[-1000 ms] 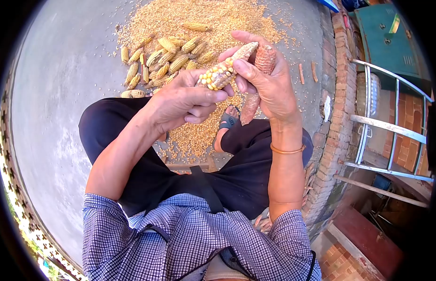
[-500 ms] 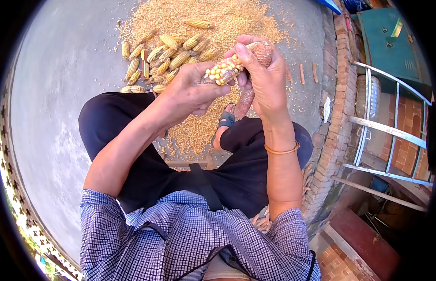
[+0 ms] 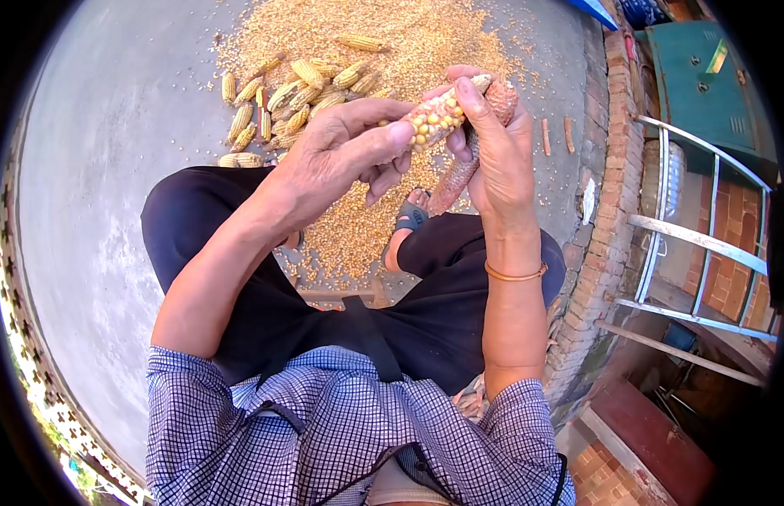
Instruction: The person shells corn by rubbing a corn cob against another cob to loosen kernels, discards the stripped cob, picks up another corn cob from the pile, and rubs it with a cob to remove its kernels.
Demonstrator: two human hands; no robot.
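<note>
Grey floor (image 3: 97,211) beneath both hands (image 3: 337,152) (image 3: 503,160) around corncob (image 3: 434,122)

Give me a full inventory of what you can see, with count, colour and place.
Held ear: one, yellow kernels partly stripped, between both hands
Bare cob: one or two, unclear; reddish, right hand
Ears: many, yellow, floor, ahead-left
Kernels: uncountable, golden, spread ahead and between feet
Thin pieces: two, reddish, floor, right
Floor: grey
Brick edging: one, reddish, right
Rack: one, silvery, far right
Cabinet: one, green, upper right
Sandal: one clear, dark, on right foot
Trousers: dark, legs
Shirt: checked blue-white, torso
Bracelet: one, orange-brown, right wrist
Hands: two, bare; left, right
</note>
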